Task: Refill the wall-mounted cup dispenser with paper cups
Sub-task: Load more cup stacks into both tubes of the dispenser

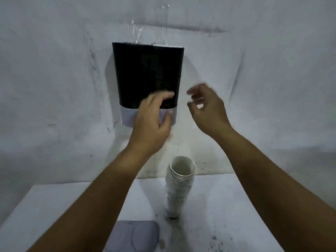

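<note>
On the white table [227,206] below the wall, 1 stack of paper cups [179,186] stands upright, leaning a little, mouth up; about 6 rims show at its top, and the exact number of cups lower down is too blurred to count. Above it, 1 cup dispenser [148,77] hangs on the wall, black-bodied with a white base, with a clear plastic sleeve [149,26] rising from its top.

The left hand [154,122] rests against the lower front of the dispenser, fingers spread and nearly straight, the thumb on the white base; it pinches nothing. The right hand [207,108] hovers just beside the dispenser's right edge, fingers loosely curled and apart, empty.

The cups look light and thin-walled, likely to crush if squeezed and to slide apart if tipped. I would take the stack around its middle with a soft, encircling hold and support the bottom cup.

1 grey patterned pad [134,235] lies at the table's near edge.
</note>
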